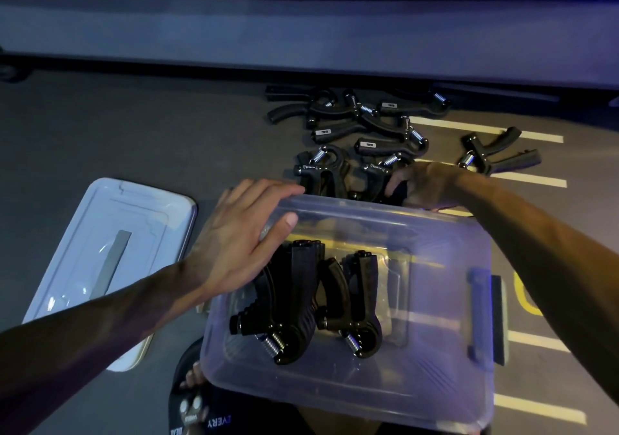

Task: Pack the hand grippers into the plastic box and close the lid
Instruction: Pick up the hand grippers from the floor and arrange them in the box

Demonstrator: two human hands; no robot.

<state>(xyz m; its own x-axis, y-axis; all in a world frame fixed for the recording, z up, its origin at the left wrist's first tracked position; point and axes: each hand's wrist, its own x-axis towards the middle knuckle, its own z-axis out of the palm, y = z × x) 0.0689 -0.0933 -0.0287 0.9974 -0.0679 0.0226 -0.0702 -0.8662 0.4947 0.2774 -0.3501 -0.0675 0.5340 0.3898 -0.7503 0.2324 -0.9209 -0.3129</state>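
A clear plastic box (435,384) sits on the dark floor in front of me, with two black hand grippers (301,300) lying inside it. My left hand (241,233) holds the box's far left corner, thumb inside the rim and fingers over the outside. My right hand (425,183) reaches just past the far rim, its fingers curled round a black hand gripper (375,173) on the floor. Several more hand grippers (361,123) lie in a pile beyond the box, and one (495,153) sits apart at the right. The lid (110,260) lies flat to the left.
A low wall or step (301,32) runs across the back. White and yellow floor markings (536,180) lie to the right of the box. My sandalled foot (191,397) shows under the box's near left corner.
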